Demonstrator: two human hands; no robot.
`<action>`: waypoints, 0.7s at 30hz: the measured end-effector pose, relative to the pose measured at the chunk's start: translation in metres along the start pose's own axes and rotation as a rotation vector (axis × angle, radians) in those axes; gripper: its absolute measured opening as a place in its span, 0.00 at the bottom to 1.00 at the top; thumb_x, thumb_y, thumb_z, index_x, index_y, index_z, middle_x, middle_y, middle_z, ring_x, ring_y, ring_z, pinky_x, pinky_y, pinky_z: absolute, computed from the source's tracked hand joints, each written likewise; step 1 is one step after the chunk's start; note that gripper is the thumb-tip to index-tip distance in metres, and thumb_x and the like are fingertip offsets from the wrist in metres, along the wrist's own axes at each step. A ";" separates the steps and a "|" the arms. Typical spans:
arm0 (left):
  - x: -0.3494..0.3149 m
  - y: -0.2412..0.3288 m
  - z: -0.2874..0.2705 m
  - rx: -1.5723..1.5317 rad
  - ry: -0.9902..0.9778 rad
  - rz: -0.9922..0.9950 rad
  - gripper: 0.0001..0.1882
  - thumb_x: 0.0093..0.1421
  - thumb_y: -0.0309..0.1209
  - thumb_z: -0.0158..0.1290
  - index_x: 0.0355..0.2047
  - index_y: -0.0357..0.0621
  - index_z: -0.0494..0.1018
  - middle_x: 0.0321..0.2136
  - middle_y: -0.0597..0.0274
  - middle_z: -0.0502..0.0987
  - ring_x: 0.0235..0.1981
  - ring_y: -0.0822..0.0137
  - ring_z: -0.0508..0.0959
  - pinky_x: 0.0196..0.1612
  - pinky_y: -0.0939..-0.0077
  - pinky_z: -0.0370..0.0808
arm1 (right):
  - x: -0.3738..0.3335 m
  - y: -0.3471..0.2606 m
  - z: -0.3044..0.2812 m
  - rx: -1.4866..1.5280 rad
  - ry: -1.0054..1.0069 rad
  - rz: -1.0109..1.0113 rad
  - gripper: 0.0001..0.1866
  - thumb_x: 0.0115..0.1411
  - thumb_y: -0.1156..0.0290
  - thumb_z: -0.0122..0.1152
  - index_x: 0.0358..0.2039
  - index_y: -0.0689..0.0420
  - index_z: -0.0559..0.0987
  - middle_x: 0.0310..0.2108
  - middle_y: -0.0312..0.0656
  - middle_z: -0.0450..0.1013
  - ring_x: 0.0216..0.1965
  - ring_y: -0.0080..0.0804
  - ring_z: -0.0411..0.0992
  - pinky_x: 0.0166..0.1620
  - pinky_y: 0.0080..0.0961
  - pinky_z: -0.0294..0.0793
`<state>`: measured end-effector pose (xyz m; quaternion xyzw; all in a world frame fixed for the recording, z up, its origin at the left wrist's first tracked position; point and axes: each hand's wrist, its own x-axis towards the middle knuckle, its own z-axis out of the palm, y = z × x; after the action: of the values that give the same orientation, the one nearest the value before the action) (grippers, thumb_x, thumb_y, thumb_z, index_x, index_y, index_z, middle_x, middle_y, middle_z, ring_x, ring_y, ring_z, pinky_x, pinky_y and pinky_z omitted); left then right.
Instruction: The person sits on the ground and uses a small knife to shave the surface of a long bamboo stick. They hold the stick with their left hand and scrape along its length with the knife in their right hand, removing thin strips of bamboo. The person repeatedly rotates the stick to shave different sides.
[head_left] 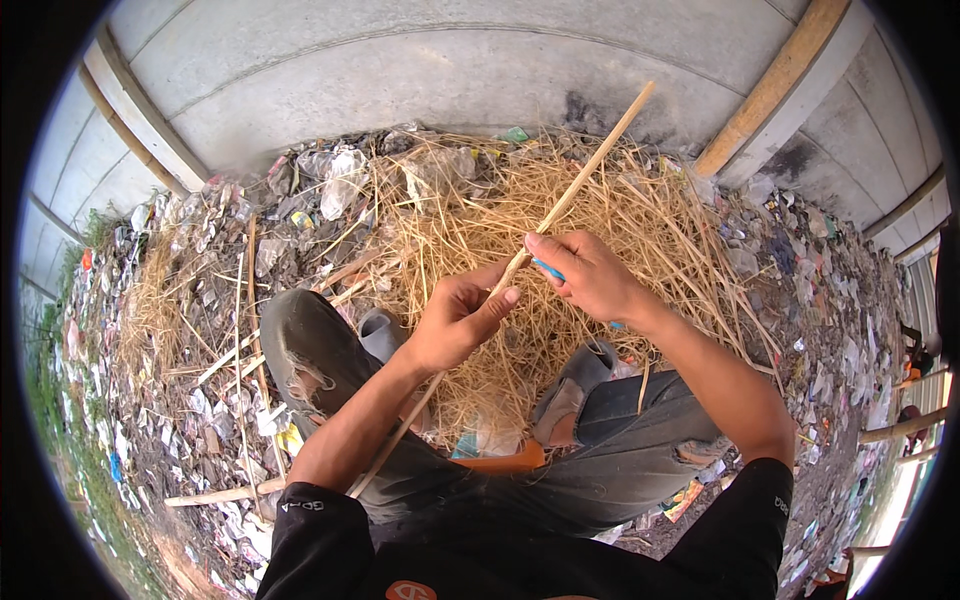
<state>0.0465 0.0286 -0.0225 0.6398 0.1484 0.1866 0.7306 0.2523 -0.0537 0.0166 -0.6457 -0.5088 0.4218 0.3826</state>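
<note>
A long pale bamboo strip (597, 158) runs slantwise from the upper right, through my hands and down past my left forearm. My left hand (462, 315) is closed around its middle, thumb lying along it. Just beyond, my right hand (585, 272) is closed on a slim blue-handled knife (547, 268), pressed against the strip. The fingers hide most of this tool, and its blade does not show clearly. Below both hands, a heap of thin bamboo shavings (620, 225) spreads between and beyond my feet.
Several bamboo sticks (225, 494) lie at my left. Plastic scraps and litter (200, 400) cover the ground all around. A grey concrete wall (440, 80) with a bamboo post (770, 90) closes off the far side. Under me is an orange seat edge (505, 460).
</note>
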 end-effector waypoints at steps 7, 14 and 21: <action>0.002 -0.003 -0.004 0.032 0.038 0.002 0.26 0.72 0.32 0.53 0.67 0.38 0.65 0.22 0.81 0.63 0.20 0.87 0.56 0.22 0.83 0.54 | -0.015 -0.014 0.015 -0.538 0.310 -0.383 0.22 0.72 0.54 0.49 0.33 0.62 0.75 0.16 0.47 0.71 0.19 0.45 0.74 0.26 0.41 0.70; 0.001 -0.011 -0.004 0.172 0.077 0.055 0.25 0.71 0.31 0.54 0.66 0.35 0.66 0.22 0.81 0.64 0.21 0.87 0.57 0.22 0.84 0.55 | -0.010 -0.005 0.023 -0.552 0.213 -0.254 0.26 0.73 0.52 0.49 0.30 0.65 0.75 0.14 0.48 0.70 0.18 0.48 0.73 0.25 0.43 0.70; -0.001 -0.009 -0.002 0.092 0.035 0.016 0.26 0.71 0.31 0.54 0.66 0.34 0.66 0.21 0.81 0.63 0.21 0.87 0.58 0.22 0.85 0.55 | -0.005 0.002 0.016 -0.303 0.108 -0.130 0.32 0.73 0.46 0.47 0.24 0.62 0.78 0.11 0.41 0.64 0.15 0.28 0.64 0.23 0.35 0.64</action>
<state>0.0452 0.0285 -0.0317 0.6707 0.1644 0.1966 0.6960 0.2373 -0.0579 0.0098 -0.6834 -0.5861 0.2791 0.3341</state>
